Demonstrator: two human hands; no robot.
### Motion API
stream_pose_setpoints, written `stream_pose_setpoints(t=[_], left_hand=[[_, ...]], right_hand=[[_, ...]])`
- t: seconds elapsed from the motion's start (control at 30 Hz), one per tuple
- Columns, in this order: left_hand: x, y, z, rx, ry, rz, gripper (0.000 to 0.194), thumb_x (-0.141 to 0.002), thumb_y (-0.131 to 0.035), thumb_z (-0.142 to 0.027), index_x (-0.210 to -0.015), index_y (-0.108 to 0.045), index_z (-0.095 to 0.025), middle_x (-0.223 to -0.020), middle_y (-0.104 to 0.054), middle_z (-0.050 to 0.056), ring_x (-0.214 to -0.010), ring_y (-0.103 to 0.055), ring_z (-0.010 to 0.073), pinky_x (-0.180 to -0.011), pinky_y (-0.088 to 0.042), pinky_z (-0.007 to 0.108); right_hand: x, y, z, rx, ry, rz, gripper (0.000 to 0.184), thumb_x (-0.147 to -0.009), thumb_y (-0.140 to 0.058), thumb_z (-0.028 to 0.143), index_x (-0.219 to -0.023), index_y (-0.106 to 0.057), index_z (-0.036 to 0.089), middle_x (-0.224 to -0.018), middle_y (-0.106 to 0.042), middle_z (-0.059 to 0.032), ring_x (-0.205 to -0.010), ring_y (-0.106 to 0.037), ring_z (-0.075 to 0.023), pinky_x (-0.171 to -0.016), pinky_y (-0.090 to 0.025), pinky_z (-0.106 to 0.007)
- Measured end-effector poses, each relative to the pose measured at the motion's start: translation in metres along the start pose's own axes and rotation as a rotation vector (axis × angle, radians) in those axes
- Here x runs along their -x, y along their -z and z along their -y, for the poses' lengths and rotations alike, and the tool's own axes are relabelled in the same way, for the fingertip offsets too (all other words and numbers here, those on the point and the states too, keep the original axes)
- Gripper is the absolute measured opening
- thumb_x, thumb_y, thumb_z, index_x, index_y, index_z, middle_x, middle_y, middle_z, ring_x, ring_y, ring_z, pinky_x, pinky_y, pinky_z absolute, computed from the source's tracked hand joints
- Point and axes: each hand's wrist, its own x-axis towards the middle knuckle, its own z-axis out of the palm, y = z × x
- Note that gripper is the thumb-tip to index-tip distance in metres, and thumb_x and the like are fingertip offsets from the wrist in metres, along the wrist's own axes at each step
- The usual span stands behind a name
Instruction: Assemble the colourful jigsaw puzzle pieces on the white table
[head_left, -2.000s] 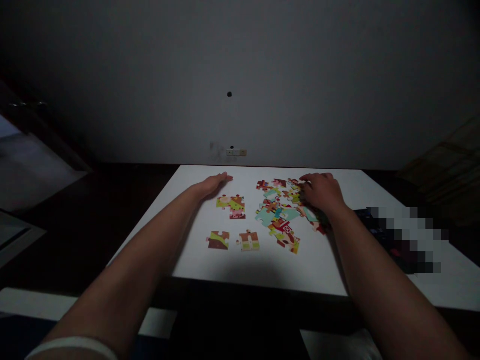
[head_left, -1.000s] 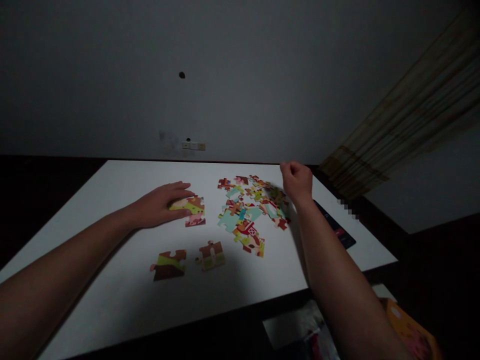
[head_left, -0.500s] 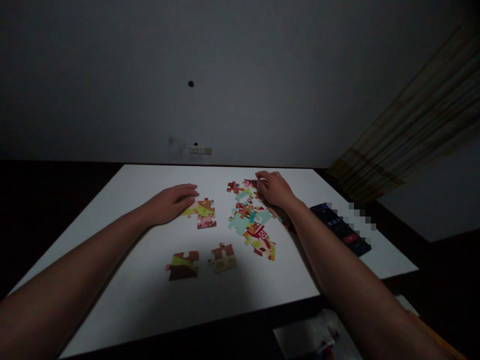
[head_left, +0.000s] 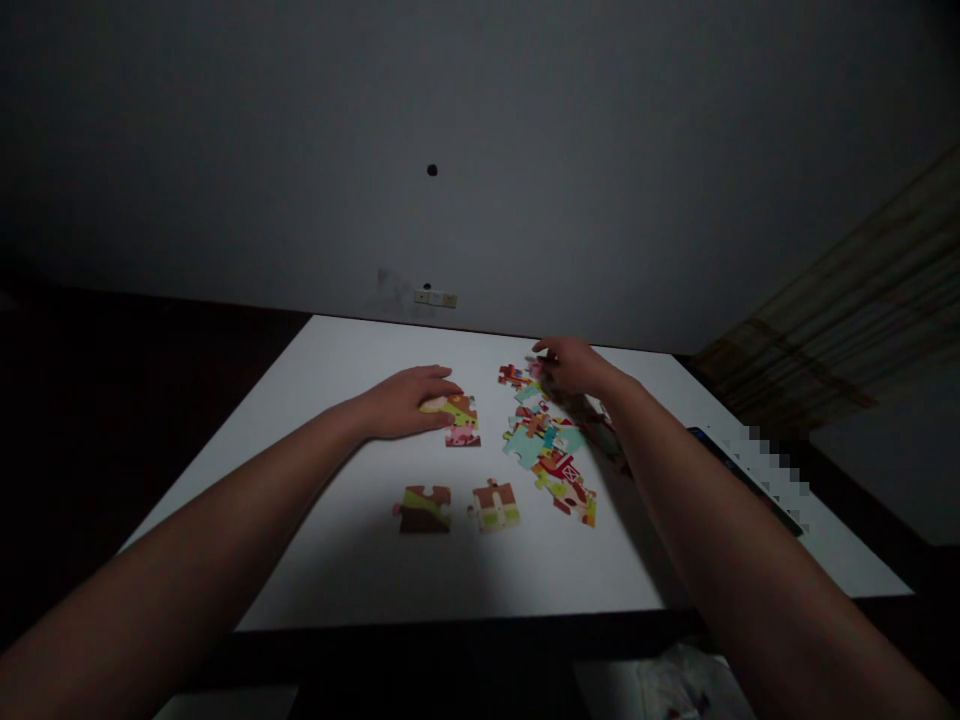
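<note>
My left hand [head_left: 409, 402] lies flat with fingers stretched out, its fingertips on a few joined jigsaw pieces [head_left: 463, 437] in green, brown and pink. At the far end of a loose heap of jigsaw pieces [head_left: 525, 450], my right hand [head_left: 576, 368] is bent down with thumb and fingers pinched on a pinkish jigsaw piece [head_left: 534, 367], partly hidden by the fingers. Nearer to me, two single pieces lie apart: a green and brown piece [head_left: 425, 510] and a brown and cream piece [head_left: 496, 506].
A white table [head_left: 360, 560] carries everything. A phone [head_left: 750, 482] lies on its right side, partly behind my right forearm. Below the near edge is a crumpled clear plastic bag [head_left: 694, 685]. A wall with a socket strip [head_left: 435, 298] stands behind, a curtain [head_left: 832, 340] at right.
The view has turned, so the table sits further right in the picture. My right hand has lifted slightly and its fingers have closed on a piece. My left hand stays at the joined pieces.
</note>
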Motion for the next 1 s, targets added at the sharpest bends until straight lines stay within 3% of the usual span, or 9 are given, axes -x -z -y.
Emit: stream_pose_setpoints(t=[0.07,0.13,0.2,0.27,0.33,0.47,0.9,1.0], left_hand=[[0.0,0.001,0.0,0.015,-0.004,0.0,0.07,-0.1,-0.069,-0.066,-0.156,-0.071,-0.025,-0.177,-0.051,0.016,-0.162,-0.051,0.0381,-0.136,-0.038,0.053],[0.0,0.001,-0.001,0.026,-0.005,-0.002,0.071,-0.098,-0.071,-0.065,-0.155,-0.071,-0.024,-0.177,-0.052,0.017,-0.162,-0.052,0.0389,-0.136,-0.038,0.053],[0.0,0.0,-0.001,0.032,-0.005,-0.007,0.07,-0.098,-0.072,-0.065,-0.155,-0.072,-0.024,-0.176,-0.052,0.017,-0.162,-0.052,0.0392,-0.136,-0.037,0.053],[0.0,-0.001,-0.001,0.036,-0.005,-0.014,0.068,-0.098,-0.072,-0.065,-0.154,-0.072,-0.025,-0.176,-0.053,0.015,-0.162,-0.051,0.0391,-0.136,-0.037,0.052],[0.0,-0.002,0.0,0.042,-0.008,-0.02,0.067,-0.098,-0.073,-0.064,-0.153,-0.073,-0.027,-0.176,-0.054,0.014,-0.163,-0.051,0.0386,-0.136,-0.036,0.052],[-0.001,-0.003,0.003,0.05,-0.016,-0.019,0.066,-0.098,-0.073,-0.063,-0.153,-0.073,-0.027,-0.176,-0.053,0.014,-0.163,-0.05,0.0375,-0.137,-0.035,0.052],[-0.001,-0.002,0.002,0.044,-0.004,-0.016,0.07,-0.097,-0.074,-0.062,-0.155,-0.072,-0.023,-0.176,-0.053,0.018,-0.163,-0.05,0.0362,-0.138,-0.034,0.05],[-0.001,-0.003,0.002,0.046,0.003,-0.011,0.069,-0.097,-0.074,-0.063,-0.155,-0.072,-0.026,-0.176,-0.053,0.015,-0.164,-0.05,0.0362,-0.138,-0.034,0.05]], right_hand=[[0.013,0.01,0.015,-0.151,0.088,-0.069,0.027,-0.1,-0.068,0.021,-0.121,-0.084,0.019,-0.125,-0.083,-0.0163,-0.111,-0.077,-0.0305,-0.102,-0.058,-0.042],[0.032,0.015,0.038,-0.389,0.182,-0.076,0.025,-0.102,-0.069,0.029,-0.12,-0.084,0.022,-0.125,-0.083,-0.0137,-0.11,-0.078,-0.0287,-0.099,-0.06,-0.041],[0.051,0.012,0.062,-0.667,0.243,0.053,0.028,-0.103,-0.07,0.037,-0.125,-0.081,0.025,-0.117,-0.084,-0.0099,-0.101,-0.079,-0.0255,-0.091,-0.062,-0.038],[0.064,0.003,0.083,-0.795,0.277,0.232,0.033,-0.099,-0.072,0.035,-0.13,-0.079,0.026,-0.102,-0.083,-0.0054,-0.088,-0.077,-0.0226,-0.081,-0.062,-0.035],[0.07,-0.008,0.095,-0.798,0.265,0.304,0.028,-0.093,-0.074,0.028,-0.121,-0.08,0.026,-0.091,-0.081,-0.0019,-0.081,-0.075,-0.0206,-0.076,-0.06,-0.033],[0.067,-0.02,0.095,-0.613,0.276,0.226,0.015,-0.089,-0.073,0.021,-0.1,-0.082,0.026,-0.09,-0.081,-0.0006,-0.079,-0.072,-0.0194,-0.076,-0.055,-0.032],[0.07,-0.014,0.088,-0.519,0.306,0.234,0.019,-0.1,-0.07,0.025,-0.111,-0.086,0.022,-0.098,-0.085,-0.0041,-0.084,-0.073,-0.0224,-0.079,-0.052,-0.033],[0.071,-0.015,0.086,-0.554,0.33,0.221,0.025,-0.103,-0.068,0.027,-0.122,-0.085,0.024,-0.111,-0.086,-0.0054,-0.094,-0.076,-0.0246,-0.087,-0.055,-0.036]])
